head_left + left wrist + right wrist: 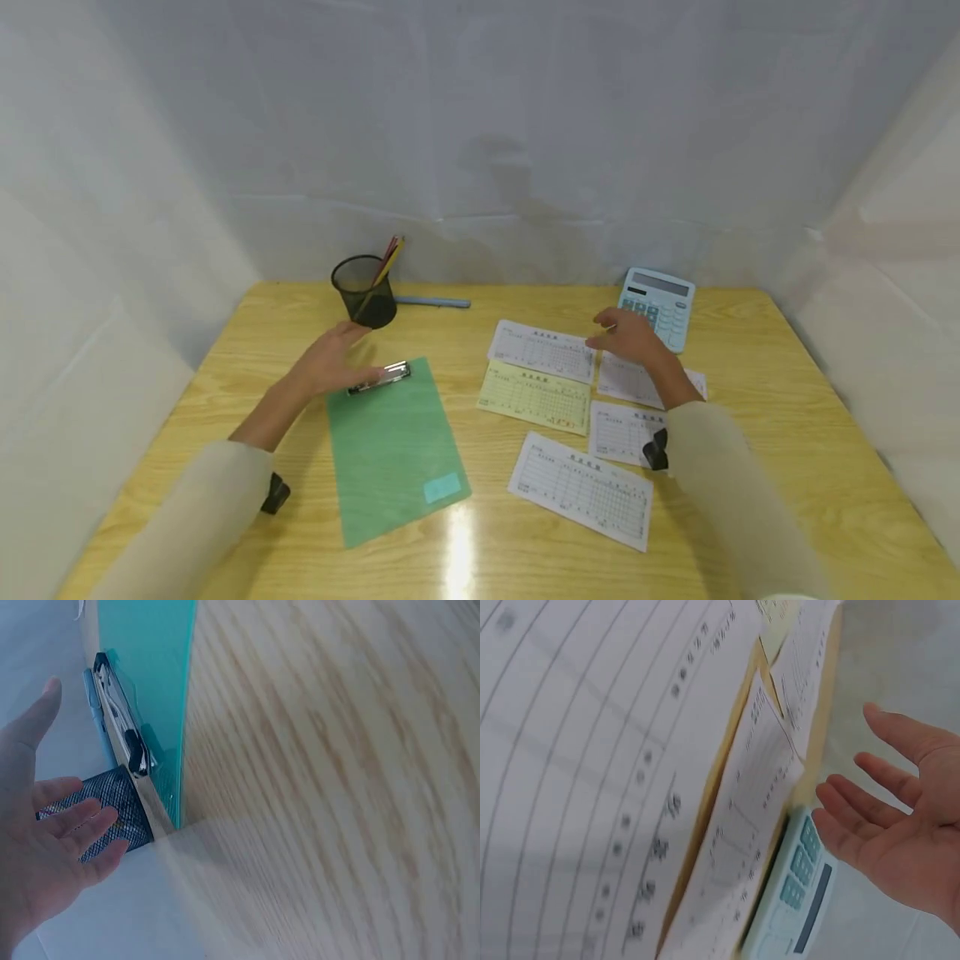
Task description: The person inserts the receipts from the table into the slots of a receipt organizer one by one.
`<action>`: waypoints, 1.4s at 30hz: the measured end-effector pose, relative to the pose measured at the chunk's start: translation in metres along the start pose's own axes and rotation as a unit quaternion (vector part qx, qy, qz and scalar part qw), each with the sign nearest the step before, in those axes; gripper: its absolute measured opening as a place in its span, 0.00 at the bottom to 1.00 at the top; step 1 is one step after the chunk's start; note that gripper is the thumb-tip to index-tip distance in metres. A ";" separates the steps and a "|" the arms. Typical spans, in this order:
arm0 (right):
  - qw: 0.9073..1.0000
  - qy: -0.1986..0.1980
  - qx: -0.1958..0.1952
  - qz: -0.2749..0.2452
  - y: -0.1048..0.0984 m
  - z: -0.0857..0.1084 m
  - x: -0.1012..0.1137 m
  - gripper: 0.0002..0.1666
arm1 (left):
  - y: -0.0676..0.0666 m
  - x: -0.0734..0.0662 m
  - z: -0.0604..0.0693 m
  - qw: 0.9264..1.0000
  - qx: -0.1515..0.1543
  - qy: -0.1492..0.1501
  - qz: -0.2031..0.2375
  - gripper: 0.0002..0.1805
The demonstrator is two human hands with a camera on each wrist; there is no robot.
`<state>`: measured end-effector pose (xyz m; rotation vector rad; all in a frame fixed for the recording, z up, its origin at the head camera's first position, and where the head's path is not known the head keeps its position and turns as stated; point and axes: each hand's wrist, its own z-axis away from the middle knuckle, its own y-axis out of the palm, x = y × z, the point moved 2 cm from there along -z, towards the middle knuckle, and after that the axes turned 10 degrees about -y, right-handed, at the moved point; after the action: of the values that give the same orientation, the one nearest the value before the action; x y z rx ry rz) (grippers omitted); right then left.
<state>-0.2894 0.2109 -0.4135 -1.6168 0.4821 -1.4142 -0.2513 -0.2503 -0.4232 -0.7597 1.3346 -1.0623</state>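
Observation:
My left hand (330,364) is over the upper left corner of a green clipboard (393,458), near its metal clip (382,377). In the left wrist view its fingers (94,825) are spread and hold nothing. Above the right-hand papers, close to a light blue calculator (660,302), is my right hand (633,337), its fingers loosely extended with nothing in them. Around it lie several printed slips: a white slip (542,348), a yellow slip (534,396) below it, and another white slip (583,490) nearer me. My right arm partly covers two more white slips.
Behind the clipboard stands a black mesh pen cup (363,287) holding pencils (388,260). A blue pen (432,302) lies beside the cup. A pale blue label (442,488) is on the clipboard's lower right. White sheeting (480,125) encloses the wooden table (795,450) at the back and sides.

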 end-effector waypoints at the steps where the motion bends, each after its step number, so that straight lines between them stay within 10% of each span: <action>1: 1.000 -0.002 0.003 -0.005 0.003 -0.002 0.001 0.32 | 0.002 -0.002 0.000 1.000 0.005 0.001 0.007 0.48; 13: 0.999 0.031 0.014 0.034 0.027 -0.019 0.006 0.25 | 0.017 -0.012 -0.002 0.997 0.017 0.074 0.019 0.27; 22: 0.998 0.044 0.023 0.036 0.031 -0.021 0.005 0.25 | 0.021 -0.015 -0.003 0.996 0.016 0.080 0.024 0.12; 42: 0.997 0.032 0.008 0.069 0.033 -0.030 0.016 0.18 | 0.019 -0.016 -0.005 0.997 0.022 0.071 0.020 0.11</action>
<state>-0.3040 0.1700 -0.4333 -1.5000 0.6079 -1.3652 -0.2516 -0.2275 -0.4352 -0.6321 1.4365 -1.1280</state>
